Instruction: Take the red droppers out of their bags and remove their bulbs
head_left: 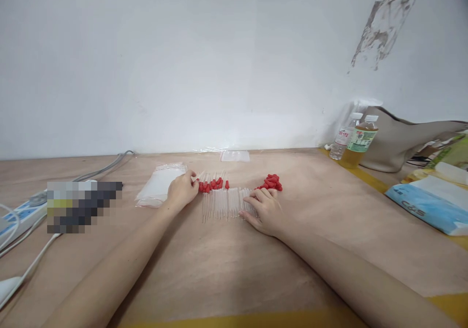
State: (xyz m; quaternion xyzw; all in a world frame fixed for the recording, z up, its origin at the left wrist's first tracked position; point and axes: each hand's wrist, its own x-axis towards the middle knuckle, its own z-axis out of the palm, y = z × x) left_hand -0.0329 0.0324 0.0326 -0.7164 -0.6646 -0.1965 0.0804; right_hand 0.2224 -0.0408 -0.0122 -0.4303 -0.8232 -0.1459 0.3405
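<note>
Thin clear glass tubes (pixel 223 205) lie side by side in a row on the table. Behind their left half sits a group of glass droppers fitted with red rubber bulbs (pixel 216 184), thin tips pointing to the wall. My left hand (pixel 183 189) has its fingers bent together at the left end of this group; what is between the fingertips, if anything, is hidden. My right hand (pixel 266 212) rests at the right end of the tube row, thumb and fingers apart, fingertips touching the tubes. Just behind it is a pile of loose red rubber bulbs (pixel 273 182).
Clear zip bags (pixel 157 185) are stacked left of my left hand; another bag (pixel 235 156) lies near the wall. Power strip (pixel 22 216) and cables are at far left. Two bottles (pixel 360 140), a grey bag (pixel 387 140) and a blue tissue pack (pixel 420 203) stand right.
</note>
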